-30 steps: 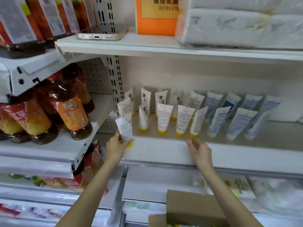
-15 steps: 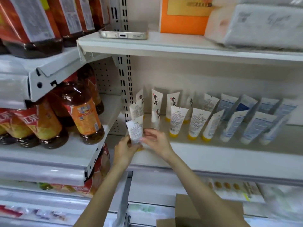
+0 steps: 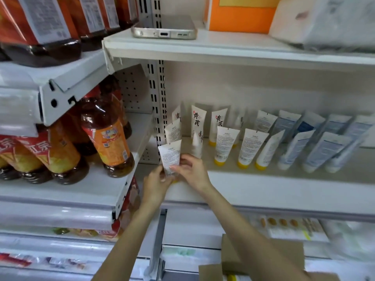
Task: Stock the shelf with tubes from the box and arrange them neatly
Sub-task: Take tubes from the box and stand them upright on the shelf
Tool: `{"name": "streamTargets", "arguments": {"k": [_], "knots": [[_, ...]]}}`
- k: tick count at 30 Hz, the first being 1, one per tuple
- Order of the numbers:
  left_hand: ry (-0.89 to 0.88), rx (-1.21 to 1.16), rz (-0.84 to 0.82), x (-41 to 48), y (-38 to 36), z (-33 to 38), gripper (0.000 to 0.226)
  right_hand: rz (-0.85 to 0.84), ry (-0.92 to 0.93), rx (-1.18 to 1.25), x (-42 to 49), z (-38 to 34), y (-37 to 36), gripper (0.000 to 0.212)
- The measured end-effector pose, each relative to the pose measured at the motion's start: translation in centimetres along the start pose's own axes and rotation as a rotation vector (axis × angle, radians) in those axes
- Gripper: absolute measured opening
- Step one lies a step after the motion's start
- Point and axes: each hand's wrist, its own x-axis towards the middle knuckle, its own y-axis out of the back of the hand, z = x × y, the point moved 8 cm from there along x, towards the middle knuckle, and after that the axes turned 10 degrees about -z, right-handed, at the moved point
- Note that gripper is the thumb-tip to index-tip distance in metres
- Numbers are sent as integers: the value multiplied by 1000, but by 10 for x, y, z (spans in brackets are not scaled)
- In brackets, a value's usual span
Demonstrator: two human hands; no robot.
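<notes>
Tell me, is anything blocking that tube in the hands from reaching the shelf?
Nothing visible does. The left hand and right hand grip the tube at the shelf front's left end; the other tubes stand behind and rightward.

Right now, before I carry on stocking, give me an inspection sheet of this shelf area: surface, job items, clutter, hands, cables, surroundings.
Surface: white shelf, tubes standing in rows toward its back.
Job's things: white tube held at the shelf's left front; yellow-capped tubes standing cap down; blue-white tubes leaning on the right; cardboard box below.
Clutter: phone lying at the upper shelf's edge.
Hands: left hand and right hand both hold the white tube.
Cables: nothing seen.
Surroundings: orange-labelled bottles on the left shelves; orange box and wrapped white packs above.
</notes>
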Motion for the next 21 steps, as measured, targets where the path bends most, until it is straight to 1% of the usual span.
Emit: {"name": "streamTargets", "arguments": {"k": [2, 3, 5, 7, 10, 13, 15, 19, 21], "knots": [[8, 29, -11, 0, 0, -1, 42, -25, -11, -26, -1, -1, 0, 20], [10, 45, -9, 0, 0, -3, 45, -31, -24, -39, -4, -1, 1, 22], [4, 75, 25, -5, 3, -4, 55, -23, -67, -99, -13, 0, 9, 35], [-24, 146, 92, -18, 8, 0, 63, -48, -105, -272, -26, -3, 21, 46], [-86, 271, 187, -43, 12, 12, 65, -129, -112, -578, -49, -10, 41, 50], [-152, 387, 243, -67, 3, 31, 66, -191, -75, -754, -76, -21, 57, 49], [-190, 450, 261, -82, -8, 47, 70, -234, -26, -878, -96, -26, 66, 50], [-191, 547, 276, -114, -33, 73, 78, -325, 56, -1060, -138, -20, 88, 60], [-180, 577, 270, -129, -51, 83, 81, -349, 83, -1112, -160, -12, 100, 63]]}}
